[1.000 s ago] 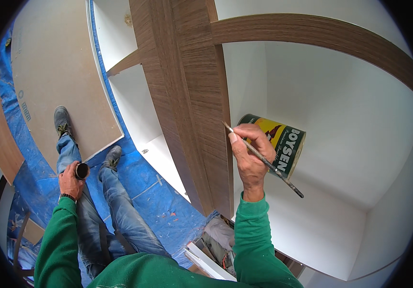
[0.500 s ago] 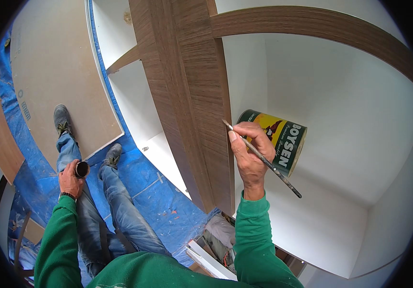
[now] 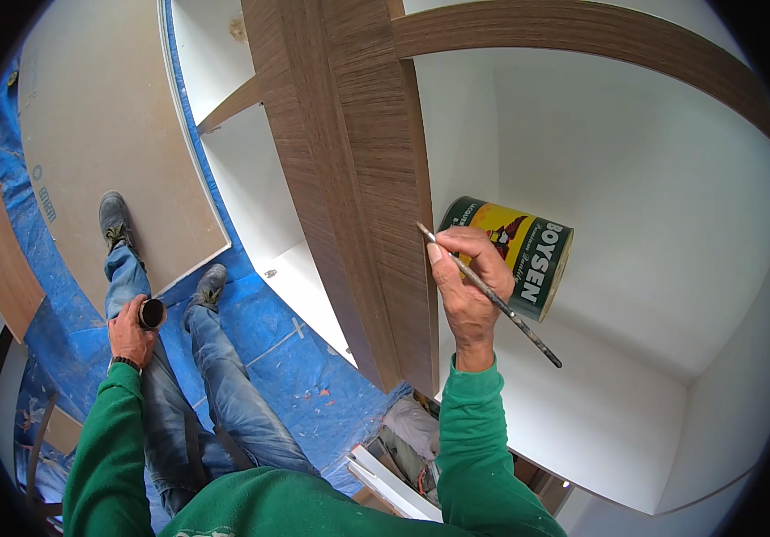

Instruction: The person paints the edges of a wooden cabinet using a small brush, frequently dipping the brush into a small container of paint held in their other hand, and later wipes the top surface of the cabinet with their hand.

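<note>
Between the thumb and fingers of my right hand (image 3: pixel 470 291) is a thin paintbrush (image 3: pixel 521 326) with a paint-spotted handle. Its small tip meets, or nearly meets, the right edge of the brown wood-grain cabinet upright (image 3: pixel 376 179). Behind that hand, a green and yellow paint can (image 3: pixel 541 268) stands in the white cabinet compartment (image 3: pixel 617 161). My left hand (image 3: pixel 127 336), low by my left leg, is closed around a small cup (image 3: pixel 152 313) with a dark inside. What the cup holds is too dark to make out.
Blue sheeting (image 3: pixel 313 394) covers the floor under my feet. A large tan board (image 3: pixel 116 116) lies at the left, with my left shoe on it. White shelves (image 3: pixel 250 170) open left of the upright. Near my right elbow sits a box of cloths and odds (image 3: pixel 407 447).
The cabinet and paint can appear very slightly higher in the picture. Both hands keep their holds, and the brush tip stays at the upright's edge.
</note>
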The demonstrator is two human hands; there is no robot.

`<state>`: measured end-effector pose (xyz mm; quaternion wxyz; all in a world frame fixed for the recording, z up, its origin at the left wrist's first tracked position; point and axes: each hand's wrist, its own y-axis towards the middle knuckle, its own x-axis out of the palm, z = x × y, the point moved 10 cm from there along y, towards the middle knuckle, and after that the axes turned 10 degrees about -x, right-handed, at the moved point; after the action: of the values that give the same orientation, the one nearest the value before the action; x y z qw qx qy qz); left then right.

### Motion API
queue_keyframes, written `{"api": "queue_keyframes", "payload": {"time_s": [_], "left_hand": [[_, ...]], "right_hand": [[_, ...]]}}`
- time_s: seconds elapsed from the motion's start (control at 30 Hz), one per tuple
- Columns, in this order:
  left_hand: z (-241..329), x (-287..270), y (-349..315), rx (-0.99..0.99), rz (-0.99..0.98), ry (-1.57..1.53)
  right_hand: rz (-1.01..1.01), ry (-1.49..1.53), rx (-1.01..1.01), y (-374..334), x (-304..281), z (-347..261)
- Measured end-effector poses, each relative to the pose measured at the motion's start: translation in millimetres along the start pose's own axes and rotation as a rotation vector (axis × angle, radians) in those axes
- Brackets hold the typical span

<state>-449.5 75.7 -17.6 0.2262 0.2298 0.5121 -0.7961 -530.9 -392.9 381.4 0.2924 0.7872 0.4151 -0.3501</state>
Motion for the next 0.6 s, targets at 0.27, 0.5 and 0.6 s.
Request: {"api": "queue_keyframes", "payload": {"time_s": [0.27, 0.5, 0.6], "left_hand": [[-6, 6, 0, -0.017, -0.027, -0.012], [-5, 6, -1, -0.021, -0.037, -0.002], [-5, 7, -1, 0.002, -0.029, -0.009]], "right_hand": [[0.001, -0.008, 0.011, -23, -15, -2], [-0.013, -0.009, -0.014, -11, -6, -4], [-0.023, -0.021, 0.029, -25, -13, 1]]}}
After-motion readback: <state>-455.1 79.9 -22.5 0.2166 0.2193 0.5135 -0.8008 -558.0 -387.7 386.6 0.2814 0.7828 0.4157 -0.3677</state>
